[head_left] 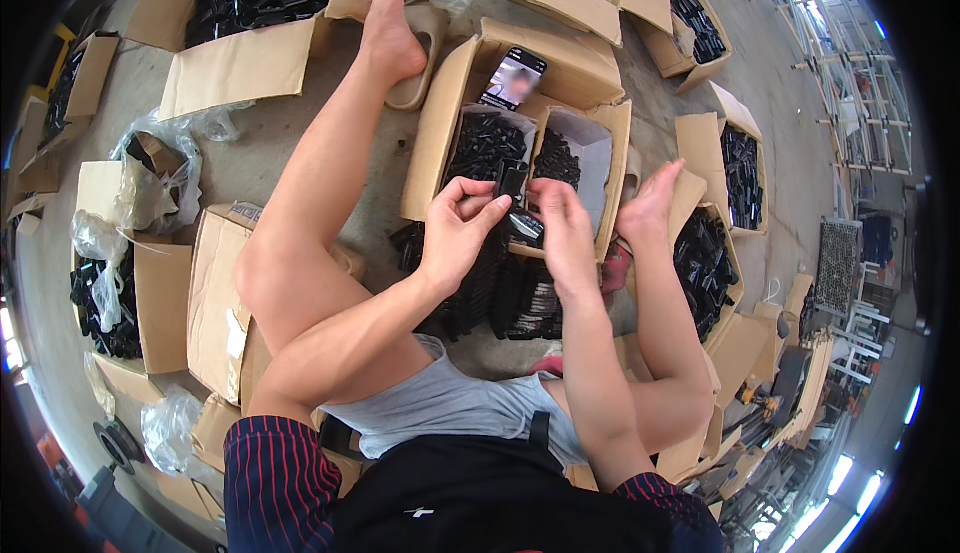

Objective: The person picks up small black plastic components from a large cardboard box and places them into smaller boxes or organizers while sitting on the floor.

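Note:
Both my hands meet over an open cardboard box (pixel 428 175) between my legs. In my left hand (pixel 458 228), thumb and fingers pinch a small black plastic part (pixel 511 177) held upright. My right hand (pixel 562 231) is at that part's right side, its fingertips closed together; whatever lies between them is too small to name. Inside the box, a left section holds black pieces (pixel 487 143) and a grey-lined right section holds smaller black pieces (pixel 556 159). Just below my hands sits another shiny black part (pixel 526 226). Stacked black parts (pixel 530 303) lie nearer my lap.
A lit phone (pixel 514 79) leans at the box's far end. Cardboard boxes full of black parts stand around me, including one far left (pixel 235 68), one at right (pixel 758 185) and one at left (pixel 165 308). Clear plastic bags (pixel 140 193) lie at left; metal racks (pixel 850 83) stand far right.

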`<state>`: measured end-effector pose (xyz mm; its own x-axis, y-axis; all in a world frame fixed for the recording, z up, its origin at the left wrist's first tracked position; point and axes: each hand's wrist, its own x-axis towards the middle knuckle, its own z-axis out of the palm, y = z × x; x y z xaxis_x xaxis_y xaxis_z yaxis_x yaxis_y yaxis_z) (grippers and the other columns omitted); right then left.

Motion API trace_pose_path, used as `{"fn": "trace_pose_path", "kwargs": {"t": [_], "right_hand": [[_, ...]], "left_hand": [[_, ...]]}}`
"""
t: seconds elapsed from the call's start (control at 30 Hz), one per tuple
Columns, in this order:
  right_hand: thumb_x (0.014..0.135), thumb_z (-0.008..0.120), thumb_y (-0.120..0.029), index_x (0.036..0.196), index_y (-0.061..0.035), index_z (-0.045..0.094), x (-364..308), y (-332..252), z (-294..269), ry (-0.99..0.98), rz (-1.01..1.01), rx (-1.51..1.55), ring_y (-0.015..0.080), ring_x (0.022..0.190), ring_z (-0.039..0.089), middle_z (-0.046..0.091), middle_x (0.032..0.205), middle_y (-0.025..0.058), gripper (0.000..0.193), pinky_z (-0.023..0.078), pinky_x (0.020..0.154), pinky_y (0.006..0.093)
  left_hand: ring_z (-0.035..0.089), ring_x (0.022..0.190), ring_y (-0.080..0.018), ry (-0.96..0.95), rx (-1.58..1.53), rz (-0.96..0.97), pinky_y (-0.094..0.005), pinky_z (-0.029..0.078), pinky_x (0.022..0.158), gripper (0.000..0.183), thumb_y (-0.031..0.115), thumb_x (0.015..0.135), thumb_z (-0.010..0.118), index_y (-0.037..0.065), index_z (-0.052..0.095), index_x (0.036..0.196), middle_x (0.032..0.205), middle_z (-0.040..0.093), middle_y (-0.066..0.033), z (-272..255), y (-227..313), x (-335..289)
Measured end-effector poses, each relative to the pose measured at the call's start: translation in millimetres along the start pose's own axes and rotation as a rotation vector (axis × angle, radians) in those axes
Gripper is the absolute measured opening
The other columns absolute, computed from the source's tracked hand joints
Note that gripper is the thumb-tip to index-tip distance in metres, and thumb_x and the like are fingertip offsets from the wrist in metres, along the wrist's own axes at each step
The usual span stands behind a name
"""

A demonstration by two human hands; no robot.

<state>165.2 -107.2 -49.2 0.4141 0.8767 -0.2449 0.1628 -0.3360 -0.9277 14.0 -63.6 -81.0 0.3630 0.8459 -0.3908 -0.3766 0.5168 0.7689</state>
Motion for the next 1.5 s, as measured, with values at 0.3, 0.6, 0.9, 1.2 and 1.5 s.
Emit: {"fn": "trace_pose_path", "kwargs": {"t": [0.3,0.6,0.9,1.2,1.5], "right_hand": [[0.094,0.075,-0.018,0.135,0.0000,0.053,-21,-6,-15,-0.195,-0.030,0.074,0.0149,0.101,0.066,0.066,0.119,0.0123,0.050,0.055,0.087,0.0294],[0.098,0.069,-0.013,0.122,0.0042,0.061,-13,-13,-23,0.085,-0.065,0.264,0.0153,0.088,0.071,0.072,0.103,0.0110,0.031,0.059,0.080,0.0268],[0.099,0.067,-0.013,0.126,0.0056,0.059,-25,-14,-18,0.116,-0.053,0.336,0.0176,0.092,0.071,0.071,0.108,0.0140,0.033,0.059,0.084,0.0295],[0.100,0.067,-0.016,0.127,0.0056,0.059,-25,-18,-11,0.093,-0.080,0.324,0.0175,0.094,0.070,0.071,0.109,0.0137,0.036,0.058,0.086,0.0301],[0.101,0.066,-0.018,0.126,0.0042,0.060,-25,-12,-5,0.148,-0.018,0.399,0.0168,0.097,0.070,0.070,0.111,0.0129,0.034,0.059,0.089,0.0314]], "left_hand": [[0.066,0.082,-0.0078,-0.066,-0.148,-0.211,-0.0239,0.050,0.066,0.034,0.015,0.100,0.066,0.006,0.046,0.126,0.104,0.071,-0.0042,-2,1,1],[0.064,0.108,-0.0121,-0.411,-0.117,-0.355,-0.0342,0.056,0.094,0.073,0.005,0.098,0.065,0.020,0.027,0.159,0.125,0.066,-0.0051,3,26,-4],[0.068,0.099,-0.0102,-0.363,-0.085,-0.449,-0.0300,0.058,0.090,0.043,0.007,0.088,0.078,0.000,0.062,0.128,0.113,0.073,-0.0040,0,24,-5],[0.069,0.093,-0.0092,-0.352,0.153,-0.288,-0.0251,0.056,0.085,0.036,0.001,0.084,0.080,0.001,0.066,0.117,0.105,0.074,-0.0048,-4,36,0],[0.070,0.087,-0.0096,-0.337,-0.029,-0.439,-0.0252,0.059,0.081,0.035,0.004,0.085,0.081,0.001,0.064,0.116,0.100,0.074,-0.0056,-5,30,-2]]}}
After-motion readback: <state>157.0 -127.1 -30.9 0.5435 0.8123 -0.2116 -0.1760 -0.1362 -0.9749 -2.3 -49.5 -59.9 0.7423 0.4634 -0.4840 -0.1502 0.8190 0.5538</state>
